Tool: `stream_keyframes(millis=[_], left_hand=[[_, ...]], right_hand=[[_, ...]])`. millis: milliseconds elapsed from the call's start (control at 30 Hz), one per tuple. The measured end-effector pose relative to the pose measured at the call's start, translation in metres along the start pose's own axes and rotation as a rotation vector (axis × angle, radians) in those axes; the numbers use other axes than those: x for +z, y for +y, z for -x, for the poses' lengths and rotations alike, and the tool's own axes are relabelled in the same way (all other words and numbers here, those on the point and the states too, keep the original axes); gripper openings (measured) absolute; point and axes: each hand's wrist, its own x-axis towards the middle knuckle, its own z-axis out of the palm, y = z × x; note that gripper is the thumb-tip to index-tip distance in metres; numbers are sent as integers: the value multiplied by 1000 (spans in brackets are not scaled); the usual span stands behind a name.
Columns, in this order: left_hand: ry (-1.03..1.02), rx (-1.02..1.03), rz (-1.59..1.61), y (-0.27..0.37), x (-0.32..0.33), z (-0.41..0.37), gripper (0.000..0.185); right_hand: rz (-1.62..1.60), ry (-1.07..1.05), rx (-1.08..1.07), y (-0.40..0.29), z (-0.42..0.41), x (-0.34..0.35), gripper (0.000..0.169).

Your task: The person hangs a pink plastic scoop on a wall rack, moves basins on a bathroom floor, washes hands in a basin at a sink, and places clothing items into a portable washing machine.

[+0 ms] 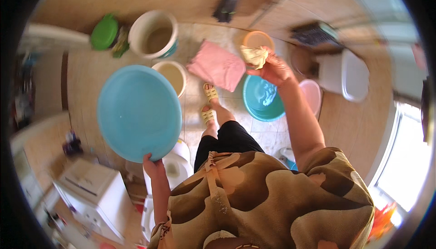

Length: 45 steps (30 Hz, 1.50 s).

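Note:
A large blue plastic basin (139,112) is tilted up with its inside facing the camera, and my left hand (154,167) grips it by the lower rim. Raised to the right, my right hand (274,66) holds a crumpled pale yellow cloth (254,56). Beneath that hand stands a teal basin (260,102) with liquid inside and bright reflections. A folded pink towel or mat (218,65) lies on the tiled floor ahead of my feet. An orange basin (258,39) is partly covered by the cloth.
Two white buckets (153,34), (172,75) stand beyond the blue basin. A toilet (175,167) is close at my left, near a white appliance (92,194). To the right are a pink basin (310,95) and a white bin (344,75). A green lid-like object (104,32) rests by the wall.

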Motion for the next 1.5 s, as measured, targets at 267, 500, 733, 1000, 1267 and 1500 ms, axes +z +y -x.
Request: stream_keyframes(millis=[267, 500, 733, 1000, 1267, 1500], left_hand=[[-432, 67, -335, -6, 92, 64, 49], [-542, 20, -527, -81, 148, 122, 42], [-668, -131, -734, -204, 177, 232, 38], [-842, -134, -968, -321, 189, 319, 43], [-950, -164, -1156, -413, 218, 381, 43], [-978, -193, -1297, -502, 245, 409, 44]], right_hand=[[165, 465, -484, -51, 217, -30, 17], [495, 1347, 22, 18, 458, -124, 23], [188, 1107, -571, 108, 660, -191, 15], [-48, 1542, -897, 130, 754, -176, 20], [-615, 1147, -1369, 150, 785, -171, 16], [-372, 1985, -835, 146, 779, -205, 16]])
